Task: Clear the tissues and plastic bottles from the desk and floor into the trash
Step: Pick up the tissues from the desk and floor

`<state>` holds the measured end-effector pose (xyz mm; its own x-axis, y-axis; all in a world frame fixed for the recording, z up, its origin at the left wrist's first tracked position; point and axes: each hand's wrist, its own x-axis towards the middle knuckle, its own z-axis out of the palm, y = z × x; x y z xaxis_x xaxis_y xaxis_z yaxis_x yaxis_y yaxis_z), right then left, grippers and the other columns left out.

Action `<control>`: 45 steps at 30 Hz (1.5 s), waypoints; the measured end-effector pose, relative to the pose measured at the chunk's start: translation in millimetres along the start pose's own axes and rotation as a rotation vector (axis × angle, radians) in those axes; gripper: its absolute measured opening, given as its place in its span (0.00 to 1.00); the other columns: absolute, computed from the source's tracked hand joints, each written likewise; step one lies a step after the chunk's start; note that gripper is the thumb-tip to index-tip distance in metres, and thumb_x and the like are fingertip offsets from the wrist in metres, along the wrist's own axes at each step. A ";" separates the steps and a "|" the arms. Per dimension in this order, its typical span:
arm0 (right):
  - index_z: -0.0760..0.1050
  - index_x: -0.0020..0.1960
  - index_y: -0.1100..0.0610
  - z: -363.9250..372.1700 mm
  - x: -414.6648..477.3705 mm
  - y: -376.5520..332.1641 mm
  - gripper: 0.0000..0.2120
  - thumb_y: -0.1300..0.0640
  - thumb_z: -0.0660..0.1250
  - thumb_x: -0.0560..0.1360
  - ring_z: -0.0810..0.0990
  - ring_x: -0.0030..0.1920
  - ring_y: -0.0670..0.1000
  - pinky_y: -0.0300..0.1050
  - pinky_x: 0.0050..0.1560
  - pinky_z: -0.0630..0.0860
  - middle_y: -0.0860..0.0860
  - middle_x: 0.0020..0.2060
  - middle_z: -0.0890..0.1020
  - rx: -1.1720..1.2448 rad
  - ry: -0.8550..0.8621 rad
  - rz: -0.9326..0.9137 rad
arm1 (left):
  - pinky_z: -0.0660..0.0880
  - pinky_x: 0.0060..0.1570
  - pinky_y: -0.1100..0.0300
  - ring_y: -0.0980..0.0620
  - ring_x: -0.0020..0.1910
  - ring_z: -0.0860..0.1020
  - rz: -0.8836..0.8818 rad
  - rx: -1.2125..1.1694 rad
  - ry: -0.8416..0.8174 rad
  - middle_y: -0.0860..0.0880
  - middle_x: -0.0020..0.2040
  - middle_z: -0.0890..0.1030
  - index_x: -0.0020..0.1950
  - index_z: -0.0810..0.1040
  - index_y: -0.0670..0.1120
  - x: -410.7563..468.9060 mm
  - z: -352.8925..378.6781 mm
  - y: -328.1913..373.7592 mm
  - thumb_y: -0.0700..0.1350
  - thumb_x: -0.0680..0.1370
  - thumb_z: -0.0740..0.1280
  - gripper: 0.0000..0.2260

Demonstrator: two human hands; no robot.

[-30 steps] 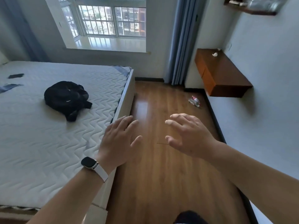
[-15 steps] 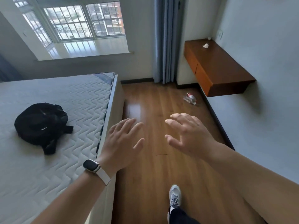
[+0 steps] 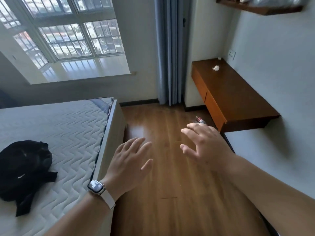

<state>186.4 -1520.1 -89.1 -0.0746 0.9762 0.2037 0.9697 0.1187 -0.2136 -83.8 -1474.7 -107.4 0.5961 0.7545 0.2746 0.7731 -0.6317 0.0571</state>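
Note:
A crumpled white tissue [image 3: 215, 67] lies on the brown wall-mounted desk [image 3: 238, 97] at the right; a smaller white scrap [image 3: 219, 58] sits at the desk's far corner. A plastic bottle [image 3: 201, 120] with a red label lies on the wooden floor by the desk's near corner, partly hidden behind my right hand [image 3: 204, 143]. My left hand [image 3: 129, 162], with a watch on the wrist, hovers beside the bed edge. Both hands are held out in front of me with fingers spread and hold nothing. No trash bin is in view.
A bed with a white mattress [image 3: 56, 133] fills the left, with a black backpack [image 3: 22, 167] on it. Blue curtains [image 3: 170, 51] hang beside the window. A dark shelf [image 3: 259, 5] is fixed high on the right wall. Wooden floor [image 3: 170, 193] runs between bed and desk.
The view has moved forward toward the desk and window, so desk and bottle look nearer. The bottle now sits partly behind my right hand. Both hands stay spread and hold nothing.

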 end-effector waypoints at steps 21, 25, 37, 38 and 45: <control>0.74 0.66 0.55 32.6 319.8 72.0 0.27 0.39 0.53 0.76 0.72 0.65 0.55 0.54 0.64 0.69 0.54 0.64 0.76 -0.188 0.025 0.211 | 0.72 0.62 0.48 0.46 0.67 0.73 0.225 -0.103 0.050 0.48 0.67 0.76 0.68 0.73 0.50 349.3 102.4 -215.0 0.56 0.75 0.68 0.23; 0.75 0.65 0.55 41.4 355.2 80.9 0.26 0.40 0.55 0.76 0.73 0.64 0.56 0.55 0.63 0.71 0.54 0.63 0.76 -0.200 0.035 0.248 | 0.73 0.61 0.48 0.47 0.66 0.73 0.261 -0.123 0.069 0.49 0.66 0.77 0.67 0.74 0.50 395.1 117.4 -235.3 0.58 0.76 0.65 0.22; 0.76 0.63 0.56 80.4 470.4 168.5 0.26 0.41 0.55 0.75 0.75 0.62 0.57 0.55 0.60 0.72 0.54 0.61 0.77 -0.160 0.044 0.290 | 0.73 0.62 0.46 0.45 0.67 0.74 0.300 -0.134 -0.015 0.48 0.66 0.76 0.68 0.74 0.49 521.7 169.1 -264.1 0.60 0.77 0.58 0.24; 0.75 0.64 0.56 86.8 485.2 180.3 0.26 0.40 0.55 0.75 0.74 0.62 0.56 0.55 0.60 0.72 0.54 0.61 0.77 -0.148 0.046 0.288 | 0.72 0.62 0.46 0.45 0.67 0.74 0.299 -0.121 -0.025 0.48 0.67 0.76 0.68 0.74 0.49 536.0 174.0 -264.5 0.60 0.77 0.58 0.24; 0.74 0.65 0.54 96.2 581.9 262.7 0.25 0.40 0.55 0.77 0.73 0.63 0.55 0.54 0.62 0.71 0.53 0.63 0.76 -0.076 0.028 0.286 | 0.71 0.65 0.47 0.45 0.68 0.73 0.267 -0.081 -0.072 0.50 0.68 0.75 0.69 0.74 0.51 656.9 200.5 -269.0 0.61 0.77 0.58 0.24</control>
<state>375.3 -903.4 -118.5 0.2100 0.9625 0.1720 0.9651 -0.1759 -0.1942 143.2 -773.4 -134.9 0.7922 0.5687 0.2214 0.5690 -0.8194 0.0691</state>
